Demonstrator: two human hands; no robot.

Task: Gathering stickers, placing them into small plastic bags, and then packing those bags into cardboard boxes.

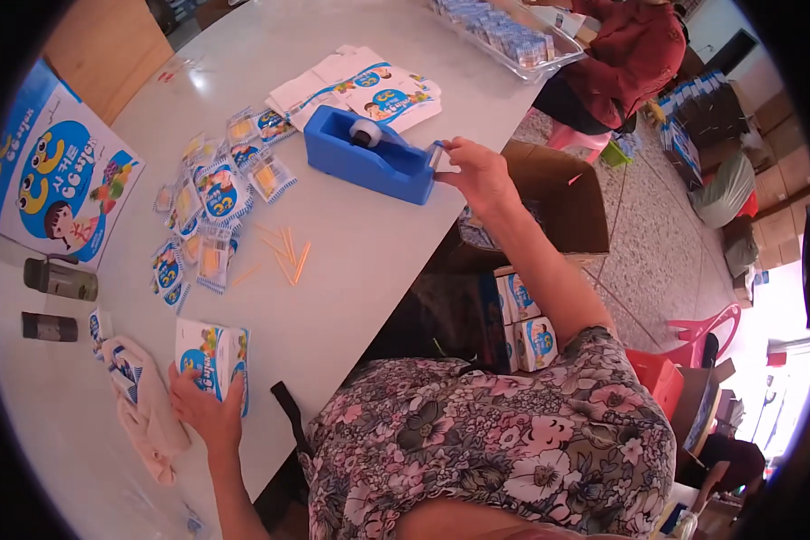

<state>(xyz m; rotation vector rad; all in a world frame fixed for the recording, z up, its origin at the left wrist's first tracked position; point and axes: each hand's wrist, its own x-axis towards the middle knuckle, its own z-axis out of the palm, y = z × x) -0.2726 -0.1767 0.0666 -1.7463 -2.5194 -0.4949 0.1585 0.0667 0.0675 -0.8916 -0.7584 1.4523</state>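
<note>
Evidently, the right hand [479, 175] pinches tape [437, 157] at the blue dispenser [355, 166], whose long axis runs leftward from those fingers (the left hand [207, 405] clasps a small box [209, 346]).

Prob. a small packing w/shop: tape dispenser [364, 168], wrapped pkts [220, 191] & flat ctns [362, 87] on table [333, 270], co-worker [634, 67] opp., stacked boxes [774, 202] across rm.

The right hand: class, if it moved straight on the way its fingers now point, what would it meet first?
Most likely the near end of the blue tape dispenser. The right hand's fingers are right beside it, though whether they already touch it is unclear.
</note>
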